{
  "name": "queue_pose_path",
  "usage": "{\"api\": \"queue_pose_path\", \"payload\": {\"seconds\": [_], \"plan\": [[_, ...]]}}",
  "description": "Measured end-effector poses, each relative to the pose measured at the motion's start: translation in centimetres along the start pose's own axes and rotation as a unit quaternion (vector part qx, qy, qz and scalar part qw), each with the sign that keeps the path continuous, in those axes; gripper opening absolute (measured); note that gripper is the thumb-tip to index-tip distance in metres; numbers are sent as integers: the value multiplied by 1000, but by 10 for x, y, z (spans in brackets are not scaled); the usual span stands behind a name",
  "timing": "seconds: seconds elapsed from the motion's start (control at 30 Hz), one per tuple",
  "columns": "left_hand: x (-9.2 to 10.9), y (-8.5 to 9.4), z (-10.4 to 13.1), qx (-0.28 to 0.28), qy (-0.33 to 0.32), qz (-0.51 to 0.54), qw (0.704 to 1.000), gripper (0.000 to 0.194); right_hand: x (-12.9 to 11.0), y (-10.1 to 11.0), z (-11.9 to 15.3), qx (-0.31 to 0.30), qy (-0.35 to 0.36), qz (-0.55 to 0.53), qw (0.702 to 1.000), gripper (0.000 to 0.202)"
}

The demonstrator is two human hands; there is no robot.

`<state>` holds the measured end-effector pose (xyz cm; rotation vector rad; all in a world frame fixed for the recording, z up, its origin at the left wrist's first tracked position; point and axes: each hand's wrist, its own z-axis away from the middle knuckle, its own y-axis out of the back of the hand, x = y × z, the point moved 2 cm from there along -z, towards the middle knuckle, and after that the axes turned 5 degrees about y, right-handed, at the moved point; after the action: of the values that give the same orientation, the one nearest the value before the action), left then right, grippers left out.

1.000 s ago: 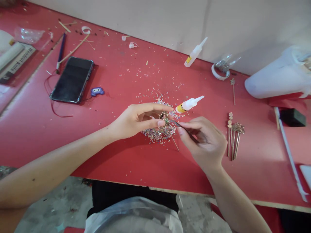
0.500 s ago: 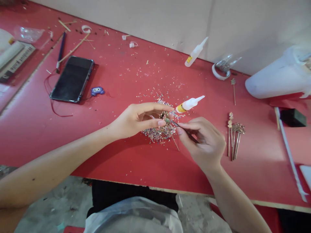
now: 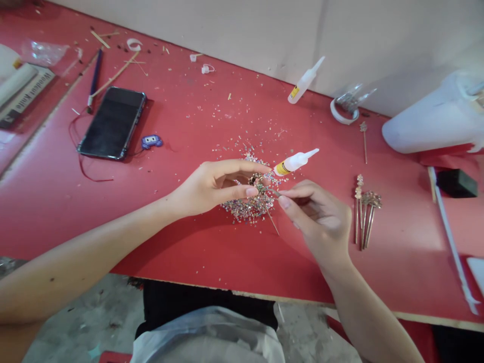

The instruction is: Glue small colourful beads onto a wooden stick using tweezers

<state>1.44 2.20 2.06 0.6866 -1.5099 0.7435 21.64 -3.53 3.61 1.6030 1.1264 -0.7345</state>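
Right hand (image 3: pixel 321 217) has turned its tool (image 3: pixel 274 192); box (image 3: pixel 32 92) reads "Woodcut Knife".

One camera is looking out from the person's head, facing forward and down at the table (image 3: pixel 170 252). It is viewing the left hand (image 3: pixel 212 189) and right hand (image 3: pixel 323 217) from near, with the lap (image 3: pixel 207 335) showing below and the wall (image 3: pixel 234 30) above.
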Motion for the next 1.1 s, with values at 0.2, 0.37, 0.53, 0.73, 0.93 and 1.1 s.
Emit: {"api": "queue_pose_path", "payload": {"seconds": [0.2,0.37,0.53,0.73,0.93,1.1], "plan": [[1,-1,0,0,-5,-9,1000,36,-2,-1,0,-9,-22,-9,1000,7],[1,-1,0,-2,-7,1,1000,36,-3,-2,2,-5,-16,9,1000,8],[1,-2,0,-3,-6,10,1000,35,-4,-2,1,-6,-12,23,1000,9],[0,-2,1,-3,-1,12,1000,36,-6,-2,2,0,13,57,998,10],[-1,-1,0,-1,-6,14,1000,37,-5,-3,4,13,25,69,997,11],[-1,-1,0,-1,-1,9,1000,37,-4,-3,4,6,5,61,998,9]]}}
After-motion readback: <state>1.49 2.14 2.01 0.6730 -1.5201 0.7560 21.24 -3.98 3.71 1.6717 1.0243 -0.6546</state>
